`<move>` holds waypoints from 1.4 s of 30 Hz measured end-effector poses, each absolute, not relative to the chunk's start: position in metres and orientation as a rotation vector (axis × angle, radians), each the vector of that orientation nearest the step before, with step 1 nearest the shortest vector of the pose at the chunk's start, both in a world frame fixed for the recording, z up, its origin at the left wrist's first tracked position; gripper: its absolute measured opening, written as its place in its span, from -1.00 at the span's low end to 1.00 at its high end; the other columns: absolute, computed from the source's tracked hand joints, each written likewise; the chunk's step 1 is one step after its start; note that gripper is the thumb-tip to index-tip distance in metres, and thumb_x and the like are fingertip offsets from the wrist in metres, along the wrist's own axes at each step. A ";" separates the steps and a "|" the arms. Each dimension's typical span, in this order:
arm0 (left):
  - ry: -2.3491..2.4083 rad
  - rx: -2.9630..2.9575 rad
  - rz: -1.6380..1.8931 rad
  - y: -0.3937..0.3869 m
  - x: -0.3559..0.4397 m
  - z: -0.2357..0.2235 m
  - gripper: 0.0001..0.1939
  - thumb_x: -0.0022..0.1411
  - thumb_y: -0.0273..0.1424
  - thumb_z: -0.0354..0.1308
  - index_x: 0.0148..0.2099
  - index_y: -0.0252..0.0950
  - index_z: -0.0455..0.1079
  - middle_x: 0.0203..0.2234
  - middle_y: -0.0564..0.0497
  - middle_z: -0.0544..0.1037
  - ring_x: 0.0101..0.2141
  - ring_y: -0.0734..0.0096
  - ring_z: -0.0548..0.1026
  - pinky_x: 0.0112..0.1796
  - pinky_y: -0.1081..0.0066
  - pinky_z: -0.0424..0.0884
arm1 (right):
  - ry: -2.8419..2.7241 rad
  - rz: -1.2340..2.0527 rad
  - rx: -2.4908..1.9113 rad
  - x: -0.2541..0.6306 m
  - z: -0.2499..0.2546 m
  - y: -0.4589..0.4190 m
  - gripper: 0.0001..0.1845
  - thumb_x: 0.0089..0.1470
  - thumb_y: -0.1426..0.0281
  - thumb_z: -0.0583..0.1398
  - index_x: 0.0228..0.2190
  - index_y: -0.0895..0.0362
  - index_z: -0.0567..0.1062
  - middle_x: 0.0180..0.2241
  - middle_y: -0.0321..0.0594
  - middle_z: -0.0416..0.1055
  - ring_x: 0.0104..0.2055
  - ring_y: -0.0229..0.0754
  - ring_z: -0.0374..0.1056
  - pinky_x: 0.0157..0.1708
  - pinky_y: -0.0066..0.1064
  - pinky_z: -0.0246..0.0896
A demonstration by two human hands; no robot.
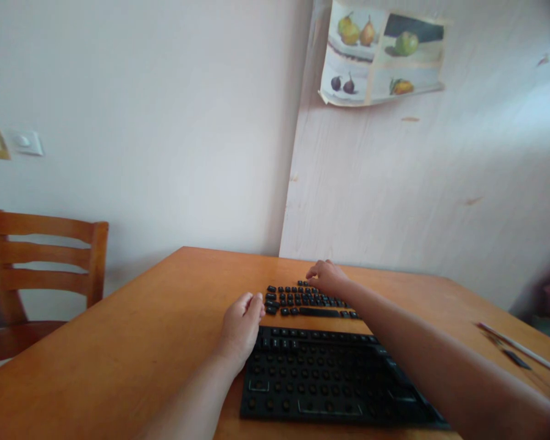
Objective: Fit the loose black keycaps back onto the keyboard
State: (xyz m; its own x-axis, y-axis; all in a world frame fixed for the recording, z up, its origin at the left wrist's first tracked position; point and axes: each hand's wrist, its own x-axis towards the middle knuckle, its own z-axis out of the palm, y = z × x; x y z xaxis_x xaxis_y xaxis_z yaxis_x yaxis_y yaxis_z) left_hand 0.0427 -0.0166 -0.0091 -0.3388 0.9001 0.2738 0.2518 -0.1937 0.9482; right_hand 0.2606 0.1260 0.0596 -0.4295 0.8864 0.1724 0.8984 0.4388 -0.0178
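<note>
The left hand (241, 324) curls inward, thumb (258, 302) uppermost; the right arm (421, 345) stretches farther forward, slanting leftward, the right hand (327, 277) loosely bent.

Pale wall (165, 122), wooden table (119, 360)

Left of the table, a slatted wooden chair (50, 253). Above it, a round-centred white switch (26, 143) and, further left, a second one in a yellowish frame (2, 145). To the right, a whitish panel (371, 183) with brown scuffs and bright glare toward its far side. High on it, a curling sheet (376, 73) of four fruit paintings.
</note>
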 end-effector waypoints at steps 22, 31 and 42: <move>1.565 1.368 1.563 -0.019 0.043 -0.009 -0.59 0.25 -0.06 -0.03 -0.47 -0.24 0.31 -0.56 0.02 0.47 -0.46 0.33 0.44 -0.41 0.42 0.30 | -2.639 -0.031 -1.602 0.238 0.049 0.154 -0.78 -0.04 0.29 0.27 -0.30 -0.02 0.67 -0.20 -0.11 0.55 -0.01 0.02 0.28 -0.07 -0.23 0.15; 1.545 1.371 1.571 -0.020 0.044 -0.008 -0.61 0.25 -0.08 -0.02 -0.47 -0.25 0.32 -0.54 0.02 0.47 -0.45 0.34 0.43 -0.40 0.42 0.29 | -2.563 -0.007 -1.537 0.241 0.049 0.159 -0.82 -0.07 0.33 0.28 -0.36 0.02 0.67 -0.23 -0.11 0.55 -0.04 0.03 0.31 -0.08 -0.21 0.19; 1.559 1.406 1.561 -0.015 0.042 -0.013 -0.61 0.26 -0.10 -0.02 -0.47 -0.25 0.31 -0.54 0.02 0.49 -0.45 0.35 0.45 -0.41 0.43 0.30 | -2.555 0.259 -0.960 0.274 0.067 0.085 -0.89 0.01 0.35 0.28 -0.40 0.08 0.63 -0.35 -0.20 0.54 -0.23 -0.17 0.39 -0.13 -0.30 0.23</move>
